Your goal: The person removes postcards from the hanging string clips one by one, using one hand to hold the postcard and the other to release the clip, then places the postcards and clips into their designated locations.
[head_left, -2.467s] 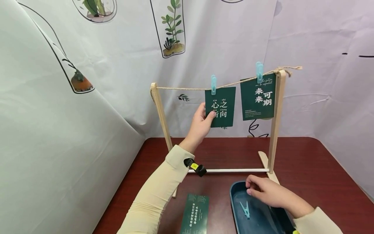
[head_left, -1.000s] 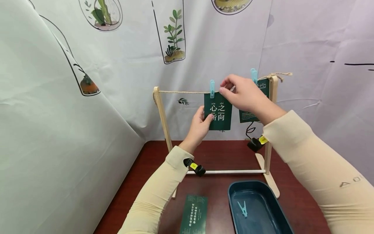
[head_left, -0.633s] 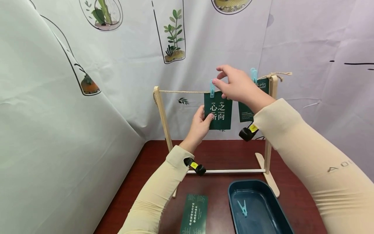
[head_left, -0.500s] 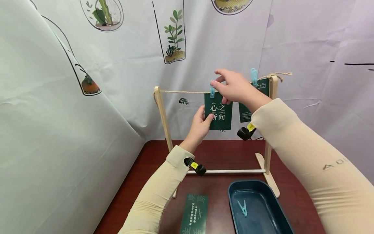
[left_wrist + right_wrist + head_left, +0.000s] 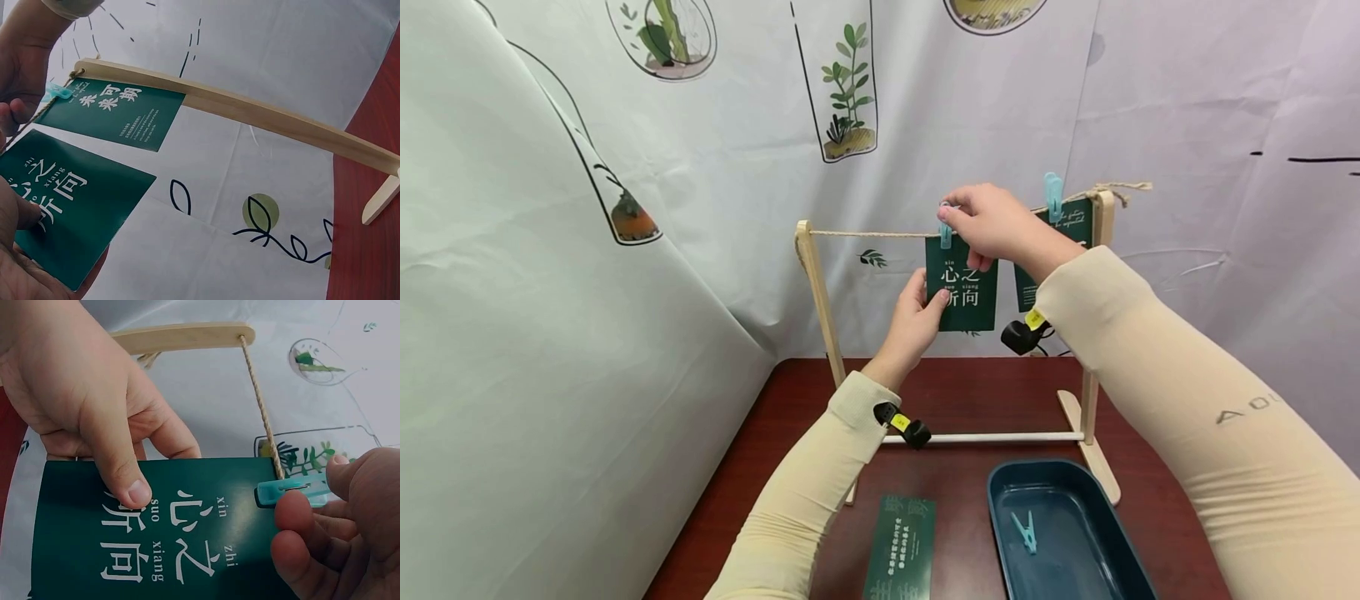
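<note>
Green card (image 5: 967, 292) is up at the rope (image 5: 868, 234) with the blue peg (image 5: 946, 238) over its top edge, the left hand (image 5: 913, 323) pinches its side and the right hand (image 5: 992, 223) pinches the peg, so I'd hold it still and squeeze gently

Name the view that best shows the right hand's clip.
The right wrist view: the clip is large there, its gripping end uncovered. The head view shows it small, partly behind the right hand; the left wrist view doesn't show it.
</note>
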Motion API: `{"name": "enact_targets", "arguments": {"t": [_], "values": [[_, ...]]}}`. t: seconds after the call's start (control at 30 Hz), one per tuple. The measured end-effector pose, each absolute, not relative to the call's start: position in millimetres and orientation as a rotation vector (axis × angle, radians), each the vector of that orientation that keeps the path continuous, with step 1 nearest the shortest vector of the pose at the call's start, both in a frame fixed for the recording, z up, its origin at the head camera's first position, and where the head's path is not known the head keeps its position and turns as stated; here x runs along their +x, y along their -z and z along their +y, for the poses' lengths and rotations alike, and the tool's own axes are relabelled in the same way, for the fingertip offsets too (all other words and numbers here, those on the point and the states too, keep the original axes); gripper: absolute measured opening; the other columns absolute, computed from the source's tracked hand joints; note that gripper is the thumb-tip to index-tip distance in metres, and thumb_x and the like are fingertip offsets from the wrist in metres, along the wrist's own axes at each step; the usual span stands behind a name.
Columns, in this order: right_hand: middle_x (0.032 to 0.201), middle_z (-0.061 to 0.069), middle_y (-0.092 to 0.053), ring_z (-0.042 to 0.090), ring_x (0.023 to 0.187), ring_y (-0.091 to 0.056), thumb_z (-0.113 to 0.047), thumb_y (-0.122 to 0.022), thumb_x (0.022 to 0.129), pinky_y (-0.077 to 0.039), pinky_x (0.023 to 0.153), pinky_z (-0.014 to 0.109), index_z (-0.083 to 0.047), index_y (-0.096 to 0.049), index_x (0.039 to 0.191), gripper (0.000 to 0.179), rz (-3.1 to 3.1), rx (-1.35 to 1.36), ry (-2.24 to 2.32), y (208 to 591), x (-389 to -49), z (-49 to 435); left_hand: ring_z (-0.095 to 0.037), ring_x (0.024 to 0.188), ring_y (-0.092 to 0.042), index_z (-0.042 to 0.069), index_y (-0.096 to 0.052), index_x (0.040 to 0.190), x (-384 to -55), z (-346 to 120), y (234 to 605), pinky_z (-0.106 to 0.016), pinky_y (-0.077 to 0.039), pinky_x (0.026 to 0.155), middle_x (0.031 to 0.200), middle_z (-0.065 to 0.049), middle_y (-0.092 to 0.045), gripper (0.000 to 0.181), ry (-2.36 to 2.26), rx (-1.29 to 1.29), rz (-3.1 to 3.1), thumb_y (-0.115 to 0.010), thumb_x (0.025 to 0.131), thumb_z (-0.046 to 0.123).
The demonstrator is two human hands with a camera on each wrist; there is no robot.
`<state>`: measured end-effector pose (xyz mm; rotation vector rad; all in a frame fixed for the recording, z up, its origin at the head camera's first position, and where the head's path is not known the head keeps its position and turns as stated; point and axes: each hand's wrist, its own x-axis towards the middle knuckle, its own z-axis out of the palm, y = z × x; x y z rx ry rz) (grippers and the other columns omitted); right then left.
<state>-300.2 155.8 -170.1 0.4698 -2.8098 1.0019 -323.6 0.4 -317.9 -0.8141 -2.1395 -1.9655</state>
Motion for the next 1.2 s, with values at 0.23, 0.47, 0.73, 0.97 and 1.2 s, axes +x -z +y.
{"name": "enact_targets", "arguments": {"t": [0.23, 0.47, 0.73, 0.97, 1.2], "values": [[0.078, 0.014, -0.064, 0.022, 0.054, -0.064, -0.030, -0.046, 0.109, -0.057, 0.060, 0.032, -0.005, -0.054, 0.135, 0.037, -2.773, 0.450, -1.048, 173, -302, 153, -0.022, 0.102, -0.071, 0.013, -0.054, 0.132, -322, 0, 317, -0.039, -0.059, 0.084, 0.117, -0.012, -0.072, 0.025, 1.983, -0.801, -2.136, -0.050, 0.107, 0.012], [0.077, 0.013, -0.061, 0.021, 0.052, -0.060, -0.027, -0.049, 0.108, -0.055, 0.059, 0.031, -0.004, -0.056, 0.123, 0.028, -2.700, 0.443, -1.068, 174, -303, 151, -0.022, 0.104, -0.071, 0.014, -0.054, 0.133, -319, 1, 315, -0.040, -0.058, 0.086, 0.120, -0.011, -0.071, 0.026, 1.988, -0.790, -2.138, -0.049, 0.107, 0.013], [0.110, 0.008, -0.072, 0.021, 0.054, -0.059, -0.027, -0.048, 0.108, -0.054, 0.058, 0.030, -0.007, -0.058, 0.115, 0.024, -2.627, 0.441, -1.072, 174, -302, 148, -0.022, 0.104, -0.071, 0.014, -0.053, 0.133, -318, 1, 315, -0.041, -0.058, 0.086, 0.120, -0.011, -0.071, 0.026, 2.002, -0.805, -2.143, -0.048, 0.108, 0.012], [0.111, 0.005, -0.073, 0.022, 0.056, -0.061, -0.027, -0.048, 0.108, -0.054, 0.057, 0.031, -0.008, -0.058, 0.113, 0.022, -2.584, 0.440, -1.077, 172, -300, 147, -0.022, 0.104, -0.071, 0.014, -0.054, 0.132, -317, 2, 314, -0.041, -0.058, 0.086, 0.120, -0.011, -0.071, 0.025, 2.003, -0.798, -2.141, -0.049, 0.107, 0.012], [0.114, 0.003, -0.072, 0.024, 0.060, -0.063, -0.028, -0.048, 0.108, -0.055, 0.059, 0.031, -0.010, -0.056, 0.114, 0.021, -2.535, 0.444, -1.134, 170, -299, 144, -0.022, 0.100, -0.072, 0.014, -0.055, 0.130, -317, 2, 314, -0.042, -0.059, 0.083, 0.116, -0.011, -0.072, 0.025, 2.001, -0.778, -2.140, -0.050, 0.107, 0.010]]}}
